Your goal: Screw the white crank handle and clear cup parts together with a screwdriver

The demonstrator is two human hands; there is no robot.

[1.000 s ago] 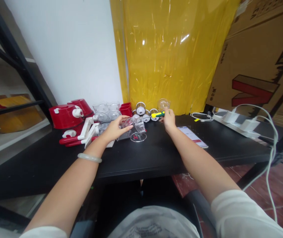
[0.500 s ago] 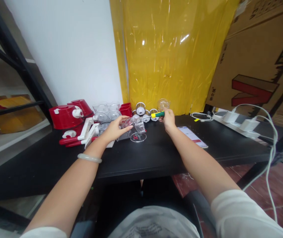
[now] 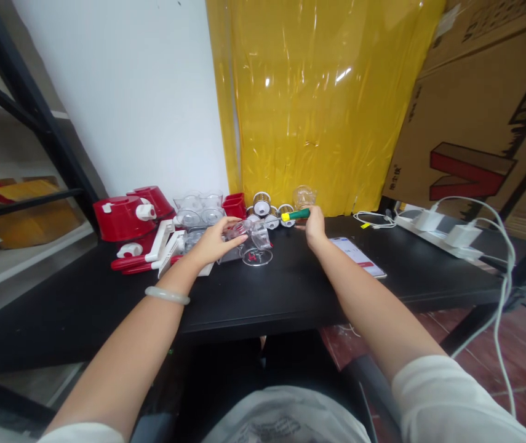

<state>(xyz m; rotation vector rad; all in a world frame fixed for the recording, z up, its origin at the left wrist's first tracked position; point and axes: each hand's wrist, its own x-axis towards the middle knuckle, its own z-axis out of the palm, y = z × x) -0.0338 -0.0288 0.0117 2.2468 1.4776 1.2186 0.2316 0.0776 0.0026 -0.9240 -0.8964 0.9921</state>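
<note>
OK, L hand is closed round a clear plastic part, thumb on the near side, fingers on the far side. R hand grips a screwdriver by the back end of its green-and-yellow handle. Key bit: the screwdriver's long axis runs approx 3 to 9 o'clock, handle at the R hand, thin shaft pointing at the part. The part sits btwn the hands, at 3 o'clock from L, abt 9 from R, and L is def. the nearer, touching it. Can't tell if the tip's seated; too small & blurry.

Right under the part, at 6 o'clock, a clear round rim is on the black surface; may be the same piece, can't say. Obstacles: spools crowd just behind the shaft, 12 to 1 from the part, w/ red bins at 11. L hand's own fingers hem the part in at 9. White crank handles lie at 9 from L hand, red tubs beyond at 10, clear cups at 11. Off R hand: clear bowl at 11, phone at 4, power strip well apart at 3.
</note>
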